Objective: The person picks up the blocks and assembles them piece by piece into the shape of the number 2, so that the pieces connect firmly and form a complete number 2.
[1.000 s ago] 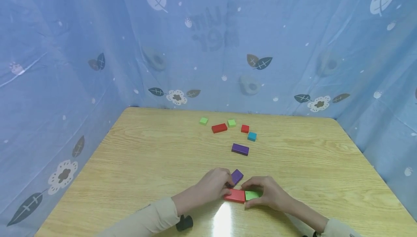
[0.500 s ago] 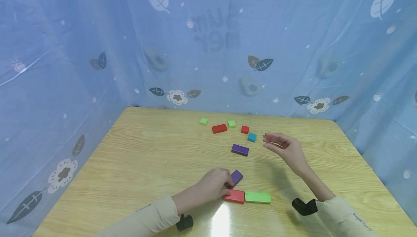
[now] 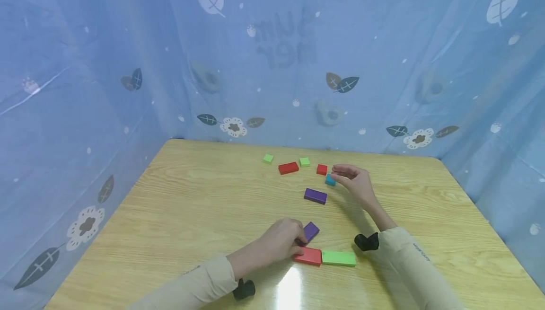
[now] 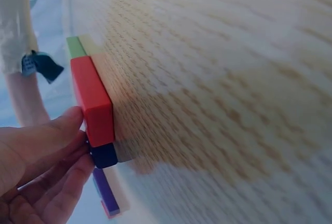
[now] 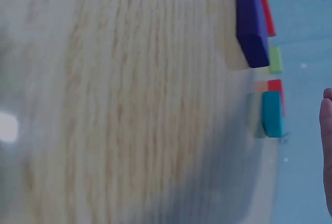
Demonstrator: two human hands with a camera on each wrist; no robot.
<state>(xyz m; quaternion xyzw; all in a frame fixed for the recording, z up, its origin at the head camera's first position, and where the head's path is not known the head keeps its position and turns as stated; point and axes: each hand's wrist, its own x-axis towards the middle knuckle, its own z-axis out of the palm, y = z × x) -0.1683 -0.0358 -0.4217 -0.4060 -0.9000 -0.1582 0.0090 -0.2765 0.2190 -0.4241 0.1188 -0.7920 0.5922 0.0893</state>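
My left hand (image 3: 278, 241) rests at the near left end of a red block (image 3: 308, 256), its thumb on the block. Its bent fingertips meet a purple block (image 3: 311, 231) lying aslant behind the red one; in the left wrist view the thumb (image 4: 67, 123) lies on the red block (image 4: 94, 99) and the fingers reach the dark purple block (image 4: 104, 155). A long green block (image 3: 338, 258) lies end to end with the red one. Over at the back, my right hand (image 3: 356, 184) hovers with fingers loosely spread by a blue block (image 3: 330, 180), which stands apart from it in the right wrist view.
Another purple block (image 3: 315, 196) lies midway up the wooden table (image 3: 191, 206). Farther back are a long red block (image 3: 288, 168), a small red block (image 3: 321, 169) and two small green blocks, one (image 3: 304, 162) between the reds. A blue patterned curtain (image 3: 264, 101) hangs behind.
My right hand has let go of the long green block, lifted away and reached to the back, then shifted left over the blue block. My left hand has stayed in place.
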